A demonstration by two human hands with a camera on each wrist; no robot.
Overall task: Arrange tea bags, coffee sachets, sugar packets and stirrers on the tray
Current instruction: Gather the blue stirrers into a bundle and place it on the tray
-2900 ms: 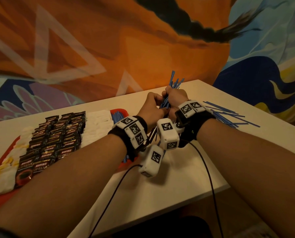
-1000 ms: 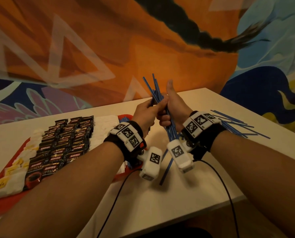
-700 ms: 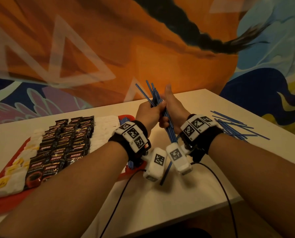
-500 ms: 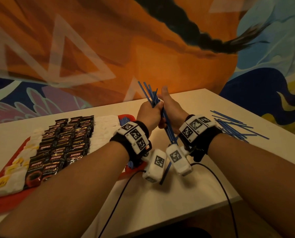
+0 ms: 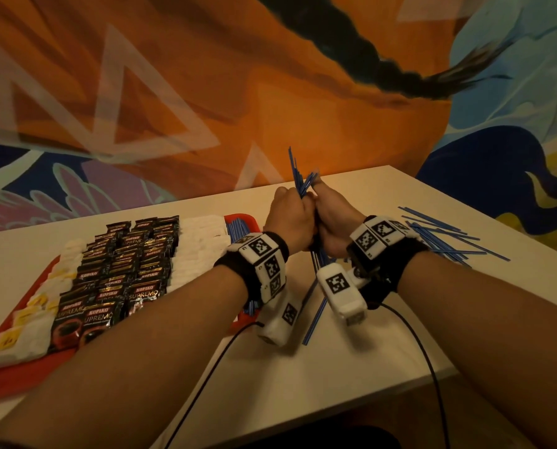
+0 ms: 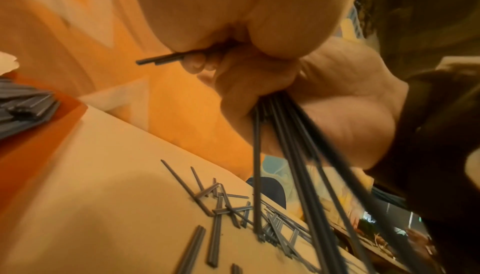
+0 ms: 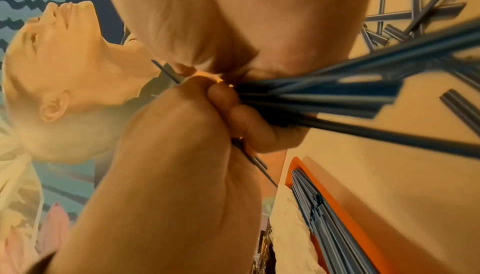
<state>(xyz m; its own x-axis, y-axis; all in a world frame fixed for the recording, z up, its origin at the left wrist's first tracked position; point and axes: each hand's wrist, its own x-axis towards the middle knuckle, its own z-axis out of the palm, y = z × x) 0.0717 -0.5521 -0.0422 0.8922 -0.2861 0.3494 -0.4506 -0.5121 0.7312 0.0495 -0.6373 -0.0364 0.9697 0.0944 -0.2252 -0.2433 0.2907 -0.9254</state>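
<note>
Spreading under both hands, the pale worktop (image 5: 351, 367) is smooth and flat. To the left of the hands lies the red tray (image 5: 14, 377), a shallow plastic one with rounded corners. On it the glossy black coffee sachets (image 5: 121, 270) overlap in rows, with soft white sugar packets (image 5: 199, 247) beside them toward the hands and white tea bags (image 5: 27, 335) with yellow tags on the far left. A flat row of blue stirrers (image 7: 330, 225) lies along the tray edge that is nearest to the left hand.

The left hand (image 5: 290, 218) and the right hand (image 5: 332, 225) are pressed together above the worktop, both with fingers curled around one bundle of stirrers (image 5: 303, 179). The bundle stands almost upright; the thin, stiff blue sticks fan out above the fists and hang down below the wrists. More loose stirrers (image 5: 445, 238) lie crossed in a heap just right of the right hand.

I think the hands are squaring the bundle before it goes on the tray. The sticks are narrow and slippery, and their ends are uneven, so if the grip loosens some could slide out and scatter. If the bundle is laid down while it is fanned, it could also disturb the neat row on the tray.
</note>
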